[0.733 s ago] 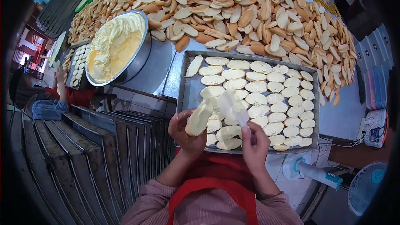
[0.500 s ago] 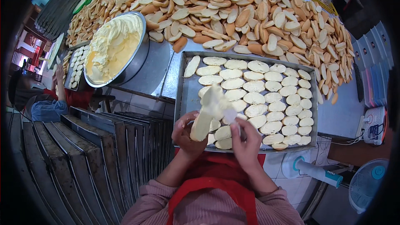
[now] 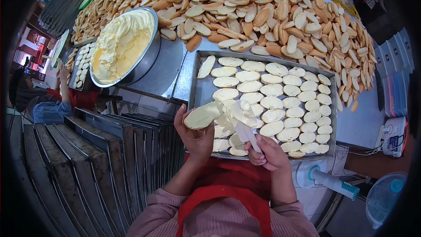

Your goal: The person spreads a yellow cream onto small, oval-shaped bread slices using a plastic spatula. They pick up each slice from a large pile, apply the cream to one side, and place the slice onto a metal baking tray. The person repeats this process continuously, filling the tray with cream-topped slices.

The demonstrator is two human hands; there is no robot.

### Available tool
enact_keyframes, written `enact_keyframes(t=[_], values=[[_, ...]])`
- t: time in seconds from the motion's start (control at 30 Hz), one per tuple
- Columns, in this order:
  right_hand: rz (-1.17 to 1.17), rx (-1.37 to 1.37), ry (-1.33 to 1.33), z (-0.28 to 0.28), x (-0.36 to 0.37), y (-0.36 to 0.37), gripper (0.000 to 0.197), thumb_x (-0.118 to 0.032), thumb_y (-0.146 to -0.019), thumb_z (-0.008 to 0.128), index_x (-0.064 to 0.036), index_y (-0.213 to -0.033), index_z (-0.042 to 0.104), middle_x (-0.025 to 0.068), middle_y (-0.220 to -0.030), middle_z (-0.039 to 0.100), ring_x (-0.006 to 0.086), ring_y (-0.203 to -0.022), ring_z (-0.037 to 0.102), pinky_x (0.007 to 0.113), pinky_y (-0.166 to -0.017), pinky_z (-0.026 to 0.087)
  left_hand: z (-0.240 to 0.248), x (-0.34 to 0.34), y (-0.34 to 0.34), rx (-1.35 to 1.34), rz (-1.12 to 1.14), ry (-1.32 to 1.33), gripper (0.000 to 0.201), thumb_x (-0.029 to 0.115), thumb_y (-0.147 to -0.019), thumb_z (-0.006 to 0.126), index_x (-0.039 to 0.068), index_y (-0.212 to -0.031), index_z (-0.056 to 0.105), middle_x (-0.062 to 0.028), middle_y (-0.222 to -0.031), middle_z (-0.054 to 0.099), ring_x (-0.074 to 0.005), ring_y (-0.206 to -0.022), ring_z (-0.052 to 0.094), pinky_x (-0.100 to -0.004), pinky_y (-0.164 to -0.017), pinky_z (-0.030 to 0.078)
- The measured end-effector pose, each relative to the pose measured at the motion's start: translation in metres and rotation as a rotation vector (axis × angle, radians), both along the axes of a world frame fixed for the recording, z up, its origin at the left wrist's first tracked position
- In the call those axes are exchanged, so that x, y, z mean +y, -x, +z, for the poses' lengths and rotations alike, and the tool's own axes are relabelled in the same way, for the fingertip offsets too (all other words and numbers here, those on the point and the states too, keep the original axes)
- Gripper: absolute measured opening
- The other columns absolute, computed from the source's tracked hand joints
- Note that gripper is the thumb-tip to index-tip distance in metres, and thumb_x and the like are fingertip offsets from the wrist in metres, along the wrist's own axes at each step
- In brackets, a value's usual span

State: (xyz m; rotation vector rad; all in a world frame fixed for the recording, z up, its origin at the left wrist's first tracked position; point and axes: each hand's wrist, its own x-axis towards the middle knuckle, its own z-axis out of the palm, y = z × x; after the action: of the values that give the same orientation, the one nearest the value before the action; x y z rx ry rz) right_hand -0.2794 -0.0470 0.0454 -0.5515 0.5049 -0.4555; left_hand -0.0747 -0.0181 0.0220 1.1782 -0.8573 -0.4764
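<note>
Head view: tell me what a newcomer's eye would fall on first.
First, the huge heap of halved bread rolls across the far side of the table. Next, the metal bowl of pale yellow cream, standing left of the tray of bread halves. Then, by the tray's near edge, the left hand holding a roll half and the right hand a cream-laden spatula.

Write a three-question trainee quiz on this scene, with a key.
1. What does the person's left hand hold?
2. True or false: the large cream bowl stands to the left of the bread tray in front of the person.
3. Which tool is in the right hand: (a) a whisk, (b) a spatula, (c) a fork?

Key: 1. A piece of bread. 2. True. 3. (b).
</note>
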Motion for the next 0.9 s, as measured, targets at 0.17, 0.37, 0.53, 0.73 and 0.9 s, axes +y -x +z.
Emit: enact_keyframes(t=[0.17, 0.37, 0.53, 0.73, 0.9], values=[[-0.069, 0.017, -0.015, -0.002, -0.004, 0.01, 0.041, -0.031, -0.102, 0.032, 0.0032, -0.102, 0.054, -0.003, -0.057, 0.034, 0.004, -0.044, 0.026, 0.019, -0.041, 0.026, -0.013, -0.011, -0.035, -0.143, 0.022, -0.162, 0.055, -0.008, -0.075, 0.067, 0.005, -0.121, 0.041, -0.0097, -0.115, 0.051, -0.0184, -0.103, 0.055, -0.0319, -0.09, 0.046], [-0.094, 0.053, 0.002, -0.008, -0.005, 0.016, 0.043, -0.033, -0.102, 0.032, 0.0031, -0.102, 0.055, -0.0025, -0.056, 0.034, 0.0039, -0.044, 0.026, 0.019, -0.04, 0.026, -0.036, -0.043, -0.071, -0.729, 0.152, -0.529, 0.044, 0.011, -0.066, 0.075, 0.012, -0.107, 0.057, -0.0114, -0.123, 0.048, -0.0362, -0.118, 0.045, -0.0487, -0.095, 0.035], [-0.09, 0.106, 0.034, -0.003, -0.001, 0.01, 0.043, -0.034, -0.101, 0.033, 0.0029, -0.102, 0.055, -0.0023, -0.057, 0.034, 0.0039, -0.044, 0.026, 0.019, -0.04, 0.025, -0.04, -0.074, -0.065, -0.949, 0.294, -0.645, 0.045, 0.023, -0.067, 0.077, 0.019, -0.108, 0.058, -0.0113, -0.135, 0.039, -0.0372, -0.132, 0.026, -0.0595, -0.103, 0.02], [-0.101, 0.106, 0.029, -0.006, -0.001, 0.017, 0.041, -0.033, -0.102, 0.033, 0.0016, -0.102, 0.055, -0.0027, -0.057, 0.035, 0.0037, -0.045, 0.026, 0.018, -0.04, 0.025, -0.045, -0.064, -0.07, -1.037, 0.144, -0.758, 0.048, 0.024, -0.065, 0.079, 0.016, -0.108, 0.059, -0.0146, -0.138, 0.033, -0.0374, -0.135, 0.02, -0.0593, -0.107, 0.014], [-0.12, 0.105, 0.021, -0.01, -0.001, 0.021, 0.04, -0.033, -0.101, 0.034, 0.0007, -0.102, 0.055, -0.0029, -0.057, 0.035, 0.0034, -0.045, 0.027, 0.018, -0.041, 0.025, -0.037, -0.046, -0.073, -1.224, 0.053, -0.781, 0.052, 0.023, -0.063, 0.08, 0.013, -0.11, 0.06, -0.0147, -0.139, 0.033, -0.0361, -0.137, 0.018, -0.0562, -0.11, 0.013]])
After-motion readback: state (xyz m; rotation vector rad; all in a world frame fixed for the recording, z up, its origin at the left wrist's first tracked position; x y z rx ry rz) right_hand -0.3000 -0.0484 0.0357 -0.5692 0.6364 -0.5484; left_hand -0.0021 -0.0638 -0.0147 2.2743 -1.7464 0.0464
